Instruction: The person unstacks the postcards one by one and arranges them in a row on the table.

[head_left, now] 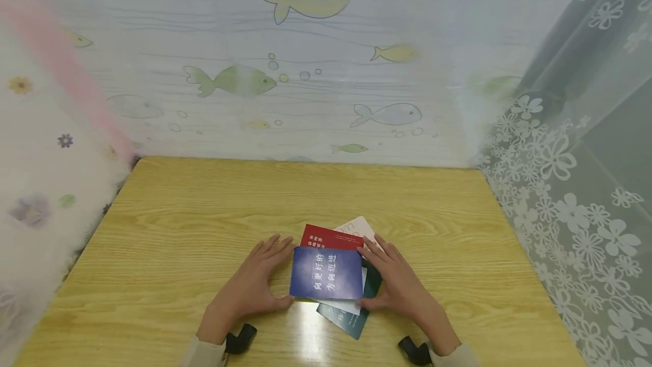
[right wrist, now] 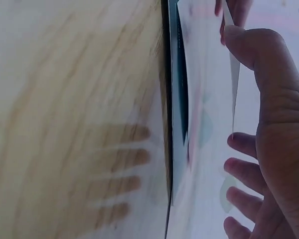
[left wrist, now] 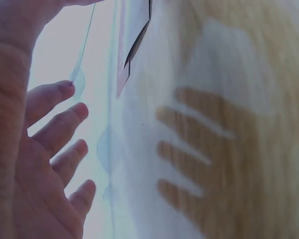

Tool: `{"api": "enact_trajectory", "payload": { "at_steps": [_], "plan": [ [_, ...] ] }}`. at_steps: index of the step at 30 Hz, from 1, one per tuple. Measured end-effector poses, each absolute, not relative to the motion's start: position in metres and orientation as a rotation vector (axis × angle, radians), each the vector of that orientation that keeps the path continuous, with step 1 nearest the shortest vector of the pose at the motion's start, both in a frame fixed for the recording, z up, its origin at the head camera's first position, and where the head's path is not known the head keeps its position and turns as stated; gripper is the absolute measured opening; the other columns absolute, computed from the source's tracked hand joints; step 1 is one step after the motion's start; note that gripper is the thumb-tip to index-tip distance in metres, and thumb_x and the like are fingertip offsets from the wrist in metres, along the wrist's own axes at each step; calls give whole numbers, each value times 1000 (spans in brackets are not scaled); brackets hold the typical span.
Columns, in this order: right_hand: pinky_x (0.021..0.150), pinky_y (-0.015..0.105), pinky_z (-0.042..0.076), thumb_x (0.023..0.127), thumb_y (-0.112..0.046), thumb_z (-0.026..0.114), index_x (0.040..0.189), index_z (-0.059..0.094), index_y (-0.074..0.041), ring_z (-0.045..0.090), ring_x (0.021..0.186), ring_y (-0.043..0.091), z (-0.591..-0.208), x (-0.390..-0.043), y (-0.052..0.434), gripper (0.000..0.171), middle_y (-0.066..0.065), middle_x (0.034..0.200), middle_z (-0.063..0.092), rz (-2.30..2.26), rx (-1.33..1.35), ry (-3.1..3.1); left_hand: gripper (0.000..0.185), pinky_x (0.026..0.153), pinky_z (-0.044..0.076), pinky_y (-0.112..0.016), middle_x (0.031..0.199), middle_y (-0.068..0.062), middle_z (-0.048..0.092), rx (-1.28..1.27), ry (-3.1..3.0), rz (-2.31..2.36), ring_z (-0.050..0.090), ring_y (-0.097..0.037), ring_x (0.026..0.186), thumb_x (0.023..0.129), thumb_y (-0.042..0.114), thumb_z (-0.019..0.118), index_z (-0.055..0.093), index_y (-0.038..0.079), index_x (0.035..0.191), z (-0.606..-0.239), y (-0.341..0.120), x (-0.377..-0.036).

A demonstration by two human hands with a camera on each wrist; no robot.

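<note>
Nearest, 2 black fittings (head_left: 241, 338) sit at the person's wrists. A teal card (head_left: 351, 321) lies aslant on the wooden table (head_left: 204, 203), a white card (head_left: 346, 306) partly over it. Above these, the left hand (head_left: 257, 276) and right hand (head_left: 397, 276), each spread part-way, hold a blue card (head_left: 327, 273) by its 2 short edges, thumbs at near corners, fingers at far ones. Beyond it show a red card (head_left: 333, 235), a pale card (head_left: 359, 225), then a fish-printed backdrop (head_left: 305, 44).

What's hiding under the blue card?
Bits of a red card, pinkish card, white card and green card stick out beneath the blue card. Whatever is fully covered can't be seen.
</note>
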State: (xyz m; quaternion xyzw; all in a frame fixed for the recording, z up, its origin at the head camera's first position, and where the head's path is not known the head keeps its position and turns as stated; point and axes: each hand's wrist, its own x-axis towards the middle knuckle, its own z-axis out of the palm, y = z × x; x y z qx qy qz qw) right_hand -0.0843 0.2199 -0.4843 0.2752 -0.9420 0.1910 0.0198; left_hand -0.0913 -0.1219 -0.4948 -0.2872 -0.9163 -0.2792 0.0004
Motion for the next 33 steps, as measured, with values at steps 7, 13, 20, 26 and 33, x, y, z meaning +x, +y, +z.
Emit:
{"api": "enact_trajectory", "payload": {
  "at_steps": [7,13,20,26,33],
  "plan": [
    [122,57,29,64,-53,93,150,50,-7,30,152,34,-484,-97,213,106,9,160,43,606,862,-2921,101,124,24,-58,161,-8,41,-903,-2842,-794,30,-37,152,68,45,86,46,9,153,-491,-126,-101],
    [122,57,30,64,-53,92,151,49,-8,30,152,33,-485,-106,209,107,10,160,43,609,854,-2936,99,124,24,-59,161,-10,41,-899,-2858,-769,30,-38,152,70,46,84,46,8,153,-488,-131,-106],
    [123,54,29,64,-49,94,151,49,-9,30,153,32,-485,-112,206,107,9,161,42,670,832,-2933,99,125,21,-59,162,-9,40,-896,-2876,-747,27,-37,153,71,44,84,44,9,155,-486,-134,-113],
    [123,55,30,63,-47,96,152,47,-8,30,152,34,-486,-120,203,109,10,161,41,676,816,-2930,100,127,16,-56,162,-6,40,-875,-2879,-780,23,-32,155,68,46,89,47,10,153,-485,-136,-122],
    [123,57,27,68,-44,94,155,44,-10,27,153,36,-483,-132,200,106,14,164,35,712,809,-2956,102,124,18,-60,162,-11,40,-904,-2850,-775,25,-38,154,67,42,91,47,7,152,-488,-141,-136]
  ]
}}
